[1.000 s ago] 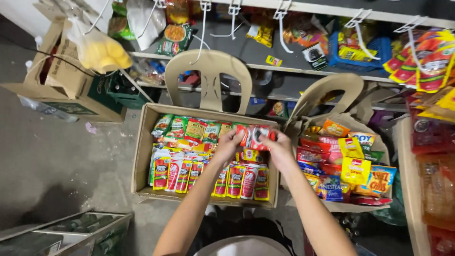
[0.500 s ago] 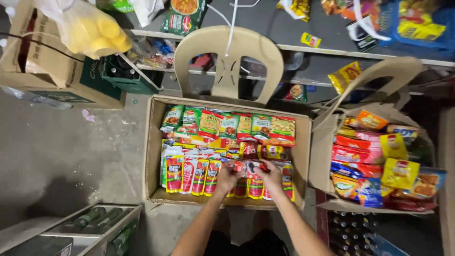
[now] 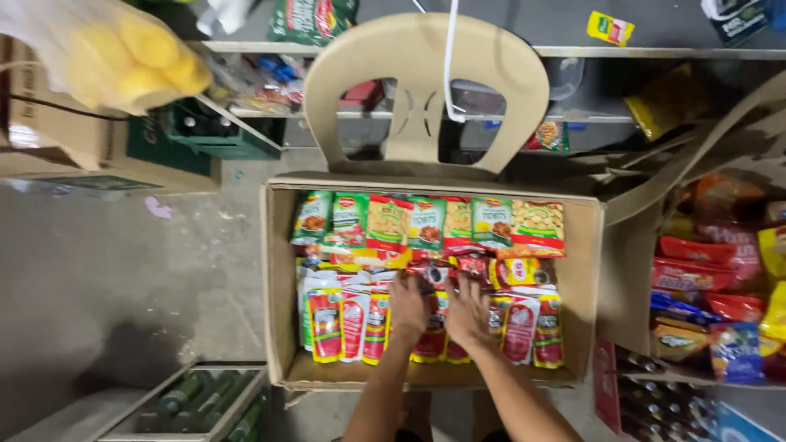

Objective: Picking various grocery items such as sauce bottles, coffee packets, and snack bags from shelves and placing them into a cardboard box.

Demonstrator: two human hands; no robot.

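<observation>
- You are looking straight down into an open cardboard box (image 3: 277,278) that sits on a grey floor, at the centre of the view.
- Your left hand (image 3: 407,307) lies palm down on a row of red and white sauce pouches (image 3: 354,323), fingers spread and flat, gripping nothing that can be seen.
- Your right hand (image 3: 467,313) lies just beside it, toward 3 o'clock, also palm down on the same row, fingers splayed toward 12 o'clock; whether it pinches a pouch cannot be told.
- The two hands are close together, nearly touching, both over the middle of the row.
- The sauce pouches stand side by side in the half of the box nearest you, at 6 o'clock. Each has its long axis running from 6 to 12 o'clock, with the top end pointing away from you.
- Beyond them, at 12 o'clock in the box, is a row of green and red packets (image 3: 426,221), also side by side, lined up from 9 to 3 o'clock.
- A beige plastic chair (image 3: 426,74) stands just past the box at 12 o'clock.
- At 3 o'clock, a second carton holds mixed snack bags (image 3: 712,286).
- At 7 o'clock, a crate of green bottles (image 3: 196,401) sits on the floor.
- At 10 o'clock hangs a clear bag of yellow round items (image 3: 123,53).
</observation>
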